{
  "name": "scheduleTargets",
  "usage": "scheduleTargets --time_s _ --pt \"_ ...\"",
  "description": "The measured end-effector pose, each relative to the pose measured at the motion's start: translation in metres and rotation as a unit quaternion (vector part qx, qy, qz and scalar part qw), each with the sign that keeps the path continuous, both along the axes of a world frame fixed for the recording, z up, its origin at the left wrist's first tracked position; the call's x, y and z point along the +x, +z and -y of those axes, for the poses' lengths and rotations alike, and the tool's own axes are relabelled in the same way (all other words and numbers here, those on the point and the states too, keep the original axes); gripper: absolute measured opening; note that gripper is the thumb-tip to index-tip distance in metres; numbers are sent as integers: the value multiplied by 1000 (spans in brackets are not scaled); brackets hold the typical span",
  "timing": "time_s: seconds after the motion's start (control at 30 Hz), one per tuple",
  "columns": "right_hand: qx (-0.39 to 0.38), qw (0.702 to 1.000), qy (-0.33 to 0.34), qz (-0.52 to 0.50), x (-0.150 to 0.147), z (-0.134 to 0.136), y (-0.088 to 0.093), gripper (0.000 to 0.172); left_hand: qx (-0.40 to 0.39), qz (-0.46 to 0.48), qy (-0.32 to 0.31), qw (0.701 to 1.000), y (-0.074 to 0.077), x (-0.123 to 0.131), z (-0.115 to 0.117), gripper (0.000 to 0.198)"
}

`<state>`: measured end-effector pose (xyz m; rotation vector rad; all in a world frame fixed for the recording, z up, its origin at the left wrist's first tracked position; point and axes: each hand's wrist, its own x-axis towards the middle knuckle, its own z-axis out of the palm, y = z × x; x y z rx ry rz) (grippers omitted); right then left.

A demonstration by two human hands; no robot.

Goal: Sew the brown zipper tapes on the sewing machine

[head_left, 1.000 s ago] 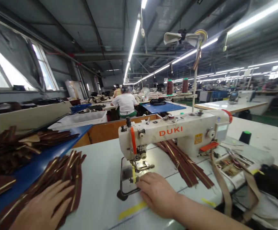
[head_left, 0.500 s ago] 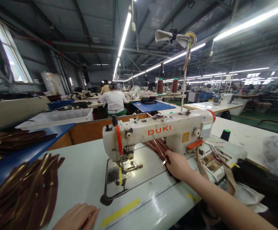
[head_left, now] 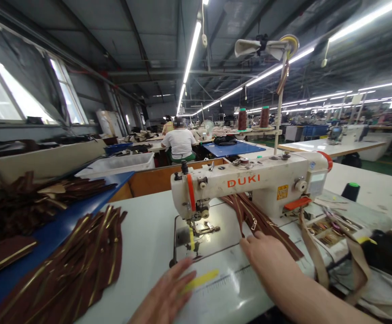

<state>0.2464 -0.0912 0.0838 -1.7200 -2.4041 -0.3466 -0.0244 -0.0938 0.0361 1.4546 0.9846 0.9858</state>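
Note:
Brown zipper strips (head_left: 246, 209) run under the arm of a white sewing machine (head_left: 236, 182) marked DUKI, to the right of its needle. A metal zipper pull (head_left: 254, 223) hangs on one of them. My right hand (head_left: 270, 256) has its fingers closed on the end of a strip, the fingertips partly hidden behind the hand. In front of the machine's base plate (head_left: 221, 236), my left hand (head_left: 169, 290) reaches in with fingers apart, slightly blurred and holding nothing. A strip of yellow tape (head_left: 204, 279) lies on the tabletop beside it.
A pile of brown zipper strips (head_left: 81, 261) covers the left of the table, with more pieces on a blue surface (head_left: 52, 252). At right are a small tool tray (head_left: 331, 238), a beige strap (head_left: 312, 252) and a black thread cone (head_left: 350, 191). A person (head_left: 180, 141) sits ahead.
My view has turned left, shifting the scene rightward. My left hand has moved forward toward the machine and spread its fingers. My right hand has drawn a zipper strip toward me.

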Motion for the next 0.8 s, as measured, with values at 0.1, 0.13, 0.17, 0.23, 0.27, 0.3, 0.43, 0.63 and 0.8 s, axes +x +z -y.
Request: scheduleTargets --time_s 0.1,0.13,0.17,0.23,0.27,0.3,0.43,0.63,0.8 --pt "29 998 58 -4 -12 21 -19 17 -167 212 -93 959 14 20 9 69" --pt "38 997 73 -6 -15 27 -23 17 -183 248 -111 945 17 23 10 68" --pt "46 995 86 -7 -17 32 -25 16 -187 269 -124 937 18 26 11 67" --pt "60 993 103 -8 -21 41 -26 13 -168 272 -143 937 19 27 12 68" --pt "67 992 108 -8 -24 45 -25 12 -141 247 -146 947 19 28 12 71" --pt "73 991 111 -9 -26 47 -24 10 -94 193 -141 966 18 28 12 74" --pt "93 986 140 -20 -33 51 -20 12 135 -105 -70 983 14 27 16 69" --pt "137 977 158 -47 -33 58 -23 15 199 -212 -7 957 0 16 29 67" --pt "139 974 164 -71 -36 64 -24 13 199 -228 -5 953 -9 17 34 45"
